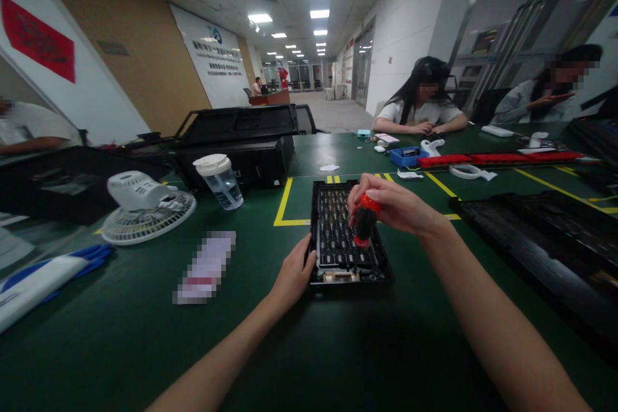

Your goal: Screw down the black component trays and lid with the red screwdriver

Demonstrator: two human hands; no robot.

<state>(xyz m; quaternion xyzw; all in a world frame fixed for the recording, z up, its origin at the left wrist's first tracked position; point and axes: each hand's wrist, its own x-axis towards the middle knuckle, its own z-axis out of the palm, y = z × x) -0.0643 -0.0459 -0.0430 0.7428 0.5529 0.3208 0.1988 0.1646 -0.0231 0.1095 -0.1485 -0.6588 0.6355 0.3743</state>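
A shallow black case point(333, 224) with rows of rounded cells inside lies on the green table in front of me. My left hand point(293, 273) grips its left edge near the front corner, the thumb along the rim and the other fingers partly hidden. Above the case, my right hand point(381, 203) is closed round a screwdriver point(365, 222) with a red and black handle. The screwdriver points down toward the front part of the case; its tip is too dark to make out. A light-brown piece point(340, 277) sits at the case's front end.
To the left are a clear cup with white lid point(221, 181), a white fan point(147, 209), a phone-like object point(206, 267) and blue-white gloves point(53, 280). Large black panels point(541, 238) lie right. Behind stand black cases point(236, 154) and a blue tray point(405, 156); people sit across.
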